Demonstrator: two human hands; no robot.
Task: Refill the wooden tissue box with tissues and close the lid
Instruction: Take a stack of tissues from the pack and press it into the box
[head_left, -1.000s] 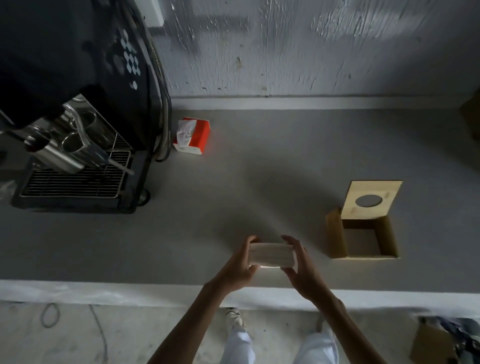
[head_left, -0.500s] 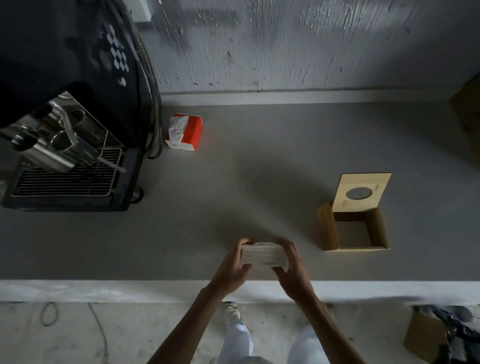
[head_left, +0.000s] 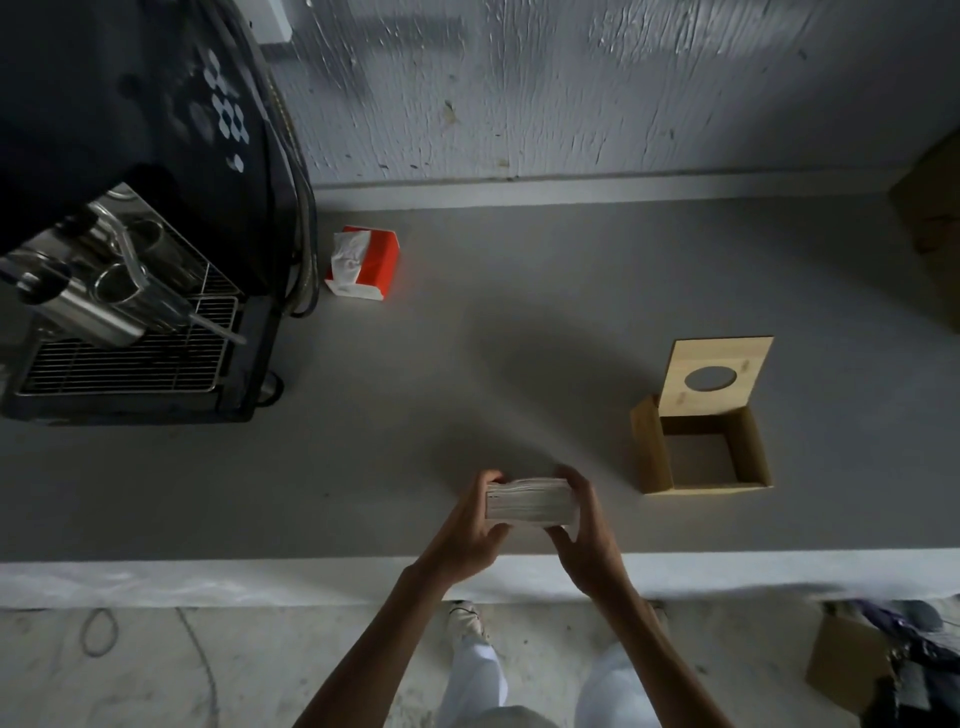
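A thick stack of white tissues (head_left: 529, 500) is held between both hands over the grey counter near its front edge. My left hand (head_left: 467, 530) grips its left end and my right hand (head_left: 587, 530) grips its right end. The wooden tissue box (head_left: 649, 447) stands to the right of the hands, apart from them, and looks empty inside. Its lid (head_left: 737, 364), with a round hole, stands raised at the box's far side.
A black coffee machine (head_left: 130, 260) with a metal drip grate fills the left. An orange tissue pack (head_left: 371, 262) lies beside it near the wall. The counter's pale front edge (head_left: 208, 582) runs below my hands. A cardboard box (head_left: 841, 670) sits on the floor at lower right.
The tissue stack has tilted in my hands, so its layered edge now faces me. Both hands kept their grip and stayed near the counter's front edge.
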